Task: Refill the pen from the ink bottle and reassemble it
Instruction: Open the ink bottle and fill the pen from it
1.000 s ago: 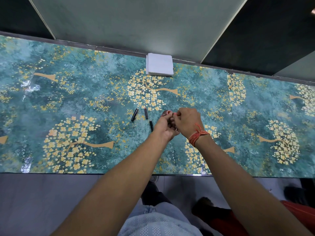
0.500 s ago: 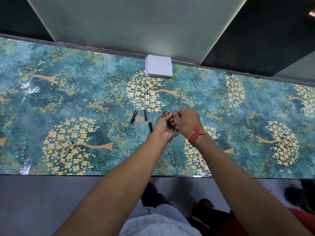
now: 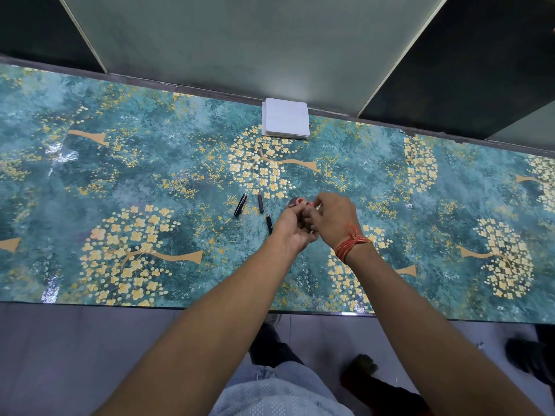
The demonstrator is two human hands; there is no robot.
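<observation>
Three dark pen parts lie apart just left of the ink bottle (image 3: 295, 202): a black cap (image 3: 240, 205), a slim barrel with a red tip (image 3: 260, 203), and a short black piece (image 3: 269, 224) nearest it. The bottle shows only a reddish top, otherwise hidden.

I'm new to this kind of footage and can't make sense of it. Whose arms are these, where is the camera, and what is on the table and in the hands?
There is no machine here: a person works with bare hands, and the one camera sits on their head, looking down along both arms. The left hand and the right hand, which has a red thread tied at the wrist, meet over a flower-patterned table. Together they grip a small round reddish item, likely the ink bottle or its cap; the fingers hide most of it. Three dark pen parts lie loose to the left: one, a red-tipped one and a short one. A white stack of paper sits at the far edge.
</observation>
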